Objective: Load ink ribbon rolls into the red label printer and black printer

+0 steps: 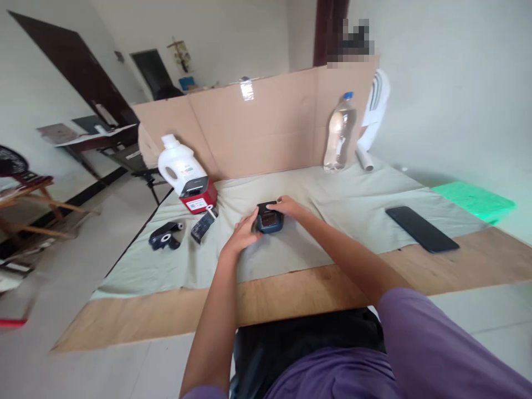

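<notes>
A small dark blue and black device, apparently a portable label printer [270,220], rests on the cloth in front of me. My left hand [243,231] grips its left side, thumb toward the near edge. On the far right corner, the fingers of my right hand [287,205] are pressed against the black top. Whether the lid is up or closed is too small to tell. Left of the hands lie a dark label strip with a white roll core [203,224] and dark label rolls [166,236]. Behind them stands a red box [201,198] with a printer pictured on it.
A white jug [178,160] stands behind the red box. Upright cardboard [253,127] borders the back of the cloth-covered board [286,291]. At the back right is a clear bottle [339,136] with a blue cap. A black phone [421,228] lies to the right, near a green item [474,200].
</notes>
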A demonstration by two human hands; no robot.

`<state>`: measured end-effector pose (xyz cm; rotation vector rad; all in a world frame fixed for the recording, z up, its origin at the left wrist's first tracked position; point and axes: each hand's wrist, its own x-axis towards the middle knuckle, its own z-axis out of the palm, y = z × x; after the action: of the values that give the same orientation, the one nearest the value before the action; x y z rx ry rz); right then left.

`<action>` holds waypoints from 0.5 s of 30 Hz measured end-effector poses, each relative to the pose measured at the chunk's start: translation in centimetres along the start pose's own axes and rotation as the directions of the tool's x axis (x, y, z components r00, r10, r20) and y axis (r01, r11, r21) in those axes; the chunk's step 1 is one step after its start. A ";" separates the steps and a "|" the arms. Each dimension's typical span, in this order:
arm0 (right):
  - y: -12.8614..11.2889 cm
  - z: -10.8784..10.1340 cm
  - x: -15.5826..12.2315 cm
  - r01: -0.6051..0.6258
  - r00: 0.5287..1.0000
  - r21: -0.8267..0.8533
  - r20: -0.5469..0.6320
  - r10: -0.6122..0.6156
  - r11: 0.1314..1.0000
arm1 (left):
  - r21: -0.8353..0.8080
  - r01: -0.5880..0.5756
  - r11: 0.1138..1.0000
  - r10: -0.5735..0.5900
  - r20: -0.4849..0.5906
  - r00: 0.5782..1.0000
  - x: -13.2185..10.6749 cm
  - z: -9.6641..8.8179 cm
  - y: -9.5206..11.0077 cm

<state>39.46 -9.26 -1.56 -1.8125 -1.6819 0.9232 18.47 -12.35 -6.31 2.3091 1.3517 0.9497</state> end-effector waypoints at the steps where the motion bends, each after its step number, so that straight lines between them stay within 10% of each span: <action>1: 0.5 0.7 -0.9 0.022 0.998 0.037 -0.054 -0.020 0.999 | 0.025 -0.016 1.000 0.014 0.053 0.998 -0.1 -0.1 0.1; 8: 1.8 1.7 -3.3 0.140 0.960 0.221 -0.271 -0.077 0.965 | 0.111 -0.157 0.981 0.151 0.058 0.987 1.0 0.7 2.3; 15: 6.3 -8.8 1.5 0.155 0.884 0.265 -0.468 -0.014 0.952 | 0.024 -0.257 0.966 0.256 0.019 0.966 11.3 7.4 7.7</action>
<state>50.30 -7.69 -0.82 -1.5823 -1.2388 0.6009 32.34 -6.09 -3.07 2.5503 1.0816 0.9904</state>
